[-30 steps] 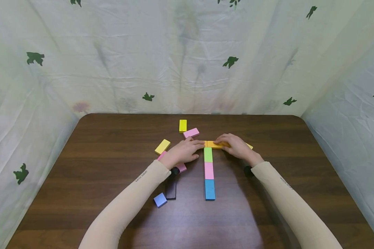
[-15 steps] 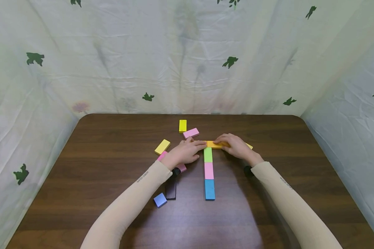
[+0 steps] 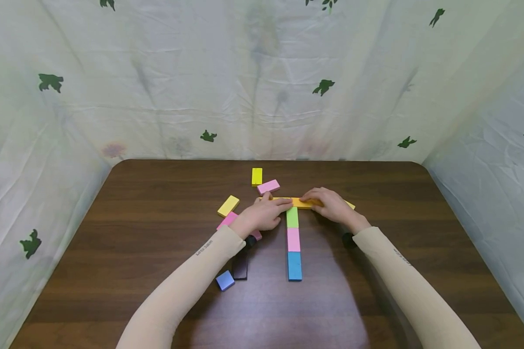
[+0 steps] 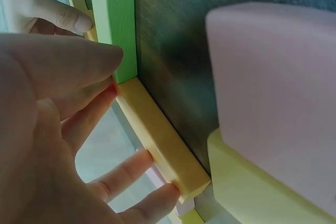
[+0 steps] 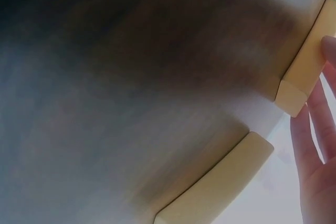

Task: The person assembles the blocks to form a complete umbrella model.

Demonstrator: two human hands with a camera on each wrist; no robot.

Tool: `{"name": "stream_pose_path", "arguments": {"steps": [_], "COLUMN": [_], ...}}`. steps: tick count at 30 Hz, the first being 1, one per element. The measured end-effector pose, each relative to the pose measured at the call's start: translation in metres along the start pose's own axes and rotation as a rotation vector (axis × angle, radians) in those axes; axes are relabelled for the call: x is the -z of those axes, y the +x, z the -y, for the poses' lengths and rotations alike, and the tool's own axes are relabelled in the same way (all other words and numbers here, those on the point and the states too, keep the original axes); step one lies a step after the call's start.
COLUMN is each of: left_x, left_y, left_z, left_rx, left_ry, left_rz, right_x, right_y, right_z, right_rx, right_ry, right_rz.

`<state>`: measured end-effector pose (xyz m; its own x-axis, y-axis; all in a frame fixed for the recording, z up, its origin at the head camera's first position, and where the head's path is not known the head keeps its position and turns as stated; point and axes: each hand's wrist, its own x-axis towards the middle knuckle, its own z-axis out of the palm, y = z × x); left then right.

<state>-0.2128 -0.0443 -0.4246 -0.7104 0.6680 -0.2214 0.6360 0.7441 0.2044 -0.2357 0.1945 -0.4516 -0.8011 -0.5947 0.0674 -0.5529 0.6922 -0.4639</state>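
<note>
My left hand (image 3: pixel 264 213) lies along an orange-yellow block (image 4: pixel 160 132), its fairly straight fingers touching the block's far side and top. The thumb points toward the green block (image 3: pixel 292 217). At the right, my right hand (image 3: pixel 332 206) pinches another orange block (image 5: pixel 304 61), thumb on the near side and fingers behind. These two orange blocks form a row across the top of a column: green, then a pink block (image 3: pixel 293 240), then a blue block (image 3: pixel 294 266) nearest me. A pale yellow block (image 5: pixel 215 182) lies beyond the right hand, partly hidden by it in the head view.
Around the left hand lie a yellow block (image 3: pixel 228 206), a bright pink block (image 3: pixel 227 220), a dark block (image 3: pixel 240 267) and a small blue block (image 3: pixel 224 280). Farther back are a light pink block (image 3: pixel 268 187) and a bright yellow block (image 3: pixel 256 177), on the brown table (image 3: pixel 166 194).
My left hand has slid slightly to the right along the row, uncovering more of the left orange block. The right hand has stayed in place.
</note>
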Motion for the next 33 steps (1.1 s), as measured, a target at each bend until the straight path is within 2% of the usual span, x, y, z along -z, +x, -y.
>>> {"name": "stream_pose_path", "arguments": {"steps": [11,18,28,33], "left_x": [-0.001,0.001,0.000,-0.001], "left_y": [0.002,0.001,0.000,0.001], "left_z": [-0.001,-0.002,-0.001,0.000], "left_rx": [-0.009,0.001,0.002,-0.003], "left_ry": [-0.013,-0.019,-0.026,-0.027], "left_rz": [-0.013,-0.008,-0.017,-0.016], "right_x": [0.002,0.007,0.023,0.029], "right_y": [-0.004,-0.014,-0.037,-0.048], "right_z": [-0.001,-0.008,-0.024,-0.032], "right_rx": [0.012,0.011,-0.105,-0.127], "right_ry": [0.066,0.111,0.130,0.097], "right_rz": [-0.027,-0.073,-0.093,-0.085]}}
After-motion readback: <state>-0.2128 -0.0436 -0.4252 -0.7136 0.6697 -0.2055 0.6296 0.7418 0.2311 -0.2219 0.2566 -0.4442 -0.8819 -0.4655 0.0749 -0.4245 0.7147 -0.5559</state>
